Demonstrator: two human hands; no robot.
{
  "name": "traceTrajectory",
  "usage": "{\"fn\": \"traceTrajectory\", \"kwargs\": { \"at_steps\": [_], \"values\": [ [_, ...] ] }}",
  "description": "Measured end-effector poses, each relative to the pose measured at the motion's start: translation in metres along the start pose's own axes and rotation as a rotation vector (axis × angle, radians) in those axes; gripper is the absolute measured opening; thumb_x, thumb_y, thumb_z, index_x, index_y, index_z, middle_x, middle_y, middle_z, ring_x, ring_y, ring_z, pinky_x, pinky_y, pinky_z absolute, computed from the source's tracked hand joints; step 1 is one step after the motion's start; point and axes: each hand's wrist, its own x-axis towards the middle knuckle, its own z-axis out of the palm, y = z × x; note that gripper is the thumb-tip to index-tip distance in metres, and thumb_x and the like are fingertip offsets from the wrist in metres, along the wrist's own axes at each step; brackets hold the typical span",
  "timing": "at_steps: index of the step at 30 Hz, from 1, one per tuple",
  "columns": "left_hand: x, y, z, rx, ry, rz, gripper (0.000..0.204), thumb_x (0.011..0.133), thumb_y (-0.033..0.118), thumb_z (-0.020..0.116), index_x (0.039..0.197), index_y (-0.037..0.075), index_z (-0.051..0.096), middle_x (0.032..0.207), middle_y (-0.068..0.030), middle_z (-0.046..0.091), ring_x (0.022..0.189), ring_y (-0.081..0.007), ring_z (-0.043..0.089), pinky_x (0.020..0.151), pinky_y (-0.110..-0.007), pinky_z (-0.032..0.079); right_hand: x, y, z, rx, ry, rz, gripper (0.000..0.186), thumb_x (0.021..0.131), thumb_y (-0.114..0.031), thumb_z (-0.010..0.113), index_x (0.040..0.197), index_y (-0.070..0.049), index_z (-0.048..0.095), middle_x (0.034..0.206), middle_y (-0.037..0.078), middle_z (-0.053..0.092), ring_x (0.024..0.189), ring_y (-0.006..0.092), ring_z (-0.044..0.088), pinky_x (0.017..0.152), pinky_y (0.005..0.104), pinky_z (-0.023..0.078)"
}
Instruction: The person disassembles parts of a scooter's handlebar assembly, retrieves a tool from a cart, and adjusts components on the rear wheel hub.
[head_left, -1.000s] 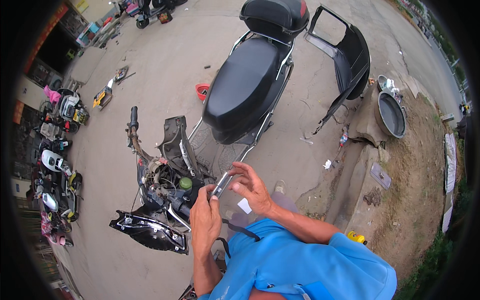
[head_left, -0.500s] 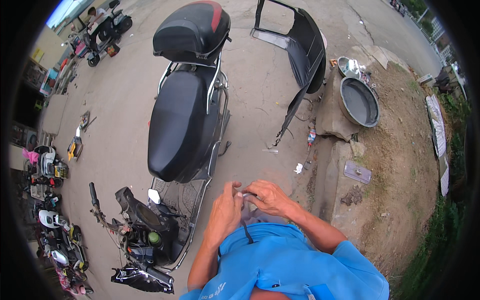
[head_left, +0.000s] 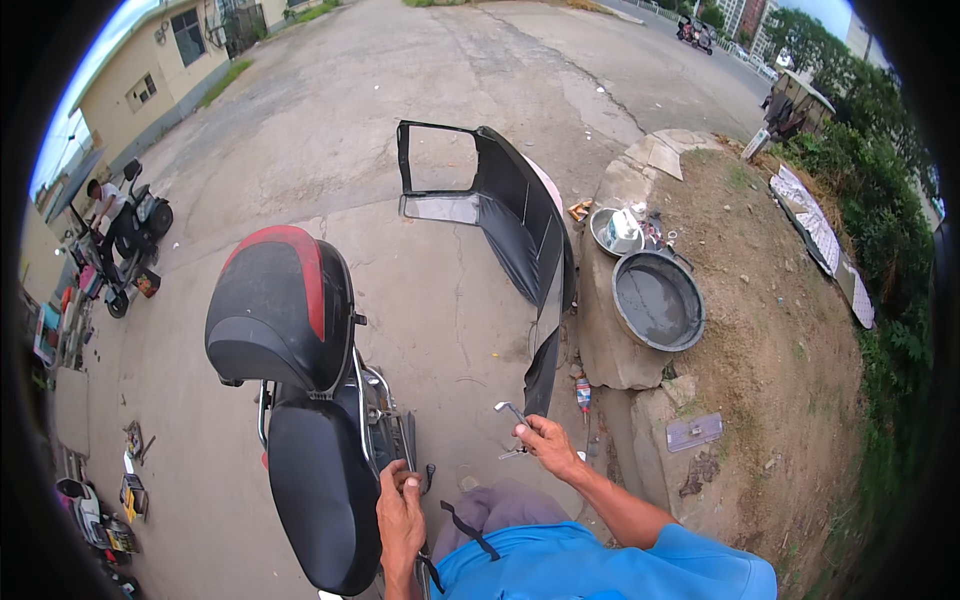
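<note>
In my right hand is a slim bent metal tool, probably an L-shaped wrench. Its shiny bent end sticks out past my closed fingers. My left hand has its fingers curled together beside the long black scooter seat; whatever they pinch is too small to make out. Behind the seat stands a black top case with a red band. Chrome rails run along the scooter's right side, close to my left fingertips.
A black scooter body panel with a windowed frame stands on the concrete ahead. Right of it, a round basin of grey water and a smaller metal bowl rest on a stone ledge. A bottle lies below. Another person is by a parked vehicle.
My hands have come apart: the right has moved away to the right with the metal tool, the left toward the seat. My view has lifted, and the scooter's front has left the picture.
</note>
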Motion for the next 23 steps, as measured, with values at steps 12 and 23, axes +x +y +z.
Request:
{"fn": "traceTrajectory", "kwargs": {
  "at_steps": [12, 23],
  "values": [
    [0.255, 0.08, 0.054, -0.029, -0.174, 0.223, 0.036, 0.102, 0.013, 0.053, 0.133, -0.005, 0.05, 0.106, -0.0165, 0.068, 0.089, -0.0237, 0.066, 0.081, -0.035, 0.053, 0.186, -0.03, -0.099, 0.504, 0.325, 0.076, 0.021, 0.102, -0.022, 0.059, 0.098, -0.002, 0.06, 0.073, 0.001, 0.053, 0.061, 0.0101, 0.049, 0.057, 0.0254, 0.042],
    [0.515, 0.093, 0.087, -0.125, 0.183, 0.041, 0.04, 0.104, 0.019, 0.054, 0.138, -0.001, 0.048, 0.115, -0.0138, 0.065, 0.091, -0.0222, 0.063, 0.082, -0.035, 0.051, 0.557, -0.213, -0.088, 0.115, -0.123, 0.038, 0.027, 0.106, -0.024, 0.05, 0.112, 0.0, 0.063, 0.079, 0.0, 0.056, 0.068, 0.0076, 0.05, 0.059, 0.0261, 0.043]
  ]
}}
